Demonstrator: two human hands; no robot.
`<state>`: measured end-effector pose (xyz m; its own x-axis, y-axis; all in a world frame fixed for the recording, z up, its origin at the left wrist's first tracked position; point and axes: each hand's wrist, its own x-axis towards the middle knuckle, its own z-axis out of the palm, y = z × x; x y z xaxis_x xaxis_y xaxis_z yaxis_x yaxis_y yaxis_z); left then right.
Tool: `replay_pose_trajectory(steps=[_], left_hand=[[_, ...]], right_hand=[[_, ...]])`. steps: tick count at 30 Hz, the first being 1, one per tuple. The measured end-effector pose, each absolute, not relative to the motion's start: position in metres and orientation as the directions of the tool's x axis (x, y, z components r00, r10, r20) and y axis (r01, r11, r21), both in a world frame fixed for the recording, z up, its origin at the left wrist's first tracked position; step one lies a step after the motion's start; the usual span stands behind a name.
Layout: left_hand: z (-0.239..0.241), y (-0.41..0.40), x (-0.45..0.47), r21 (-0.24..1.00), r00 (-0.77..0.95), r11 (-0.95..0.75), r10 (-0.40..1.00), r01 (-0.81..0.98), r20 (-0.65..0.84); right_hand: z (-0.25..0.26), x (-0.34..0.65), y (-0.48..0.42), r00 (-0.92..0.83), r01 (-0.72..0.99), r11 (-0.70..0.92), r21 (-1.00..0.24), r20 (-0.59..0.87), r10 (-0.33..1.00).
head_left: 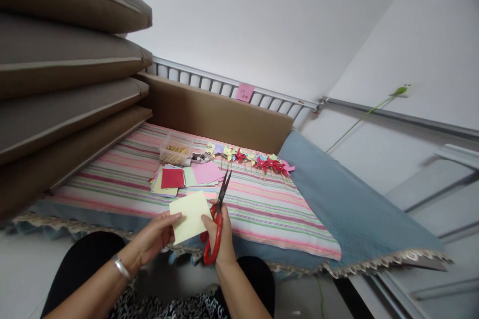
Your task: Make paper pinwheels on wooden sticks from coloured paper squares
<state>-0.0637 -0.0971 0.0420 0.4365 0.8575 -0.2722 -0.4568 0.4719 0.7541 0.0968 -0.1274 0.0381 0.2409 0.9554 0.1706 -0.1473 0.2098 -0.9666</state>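
A pale yellow paper square (190, 217) is held up over the front edge of the bed. My left hand (159, 232) pinches its left side between thumb and fingers. My right hand (220, 232) grips its right edge with the thumb in front, and also carries red-handled scissors (213, 239) against the palm, dark blades pointing up and away. Beyond the sheet lie stacks of coloured paper squares: a red one (172, 178) on a pile at left, a pink one (207, 173) on a pile at right.
A clear plastic box (175, 152) of wooden sticks stands behind the paper. Several paper pinwheels (258, 159) on sticks lie in a row to the right. Stacked cushions (71, 60) rise at left, and a brown board (209, 112) stands along the back.
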Motion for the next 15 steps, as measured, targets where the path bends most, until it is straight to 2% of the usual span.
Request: replay_pose_trajectory(steps=[4, 7, 12, 15], left_hand=[[0.039, -0.108, -0.043, 0.758, 0.329, 0.449, 0.888, -0.473, -0.321], [0.040, -0.099, -0.048, 0.795, 0.232, 0.374, 0.926, -0.477, -0.297], [0.044, -0.080, -0.076, 0.868, 0.142, 0.335, 0.942, -0.366, -0.304], [0.045, -0.076, -0.087, 0.888, 0.159, 0.344, 0.938, -0.305, -0.309]], right_hand=[[0.035, 0.087, -0.129, 0.276, -0.089, 0.229, -0.969, 0.197, 0.941], [0.034, 0.090, -0.134, 0.246, -0.029, 0.173, -0.984, 0.161, 0.956], [0.024, 0.113, -0.160, 0.011, 0.170, -0.073, -0.983, -0.072, 0.997], [0.017, 0.123, -0.179, -0.042, 0.312, -0.201, -0.929, -0.225, 0.974]])
